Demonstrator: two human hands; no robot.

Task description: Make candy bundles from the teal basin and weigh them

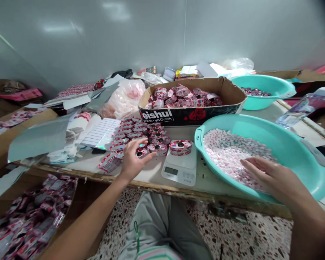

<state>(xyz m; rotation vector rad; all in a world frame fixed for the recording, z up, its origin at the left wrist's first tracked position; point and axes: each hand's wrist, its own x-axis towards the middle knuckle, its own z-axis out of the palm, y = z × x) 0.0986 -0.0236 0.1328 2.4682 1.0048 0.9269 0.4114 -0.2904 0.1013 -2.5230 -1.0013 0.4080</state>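
My left hand (135,160) is open, thumb and fingers apart, over the front of several small oval packs (157,148) with red-and-pink print, standing in close rows. I cannot tell whether it touches them. One similar oval pack (181,147) with a dark round opening on top sits on a white digital scale (179,177); its display is too small to read. On the right, my right hand (271,177) reaches into a turquoise basin (295,144). Its fingers are stretched out, low over many small pale pink and white candies (227,153).
Behind the scale stands a cardboard box (178,117) full of similar packs. A second turquoise basin (281,86) holds dark pieces, with a clear bottle (300,108) nearby. Lined paper (100,131) and plastic bags (127,95) lie left. Below, another box (32,213) holds many packs.
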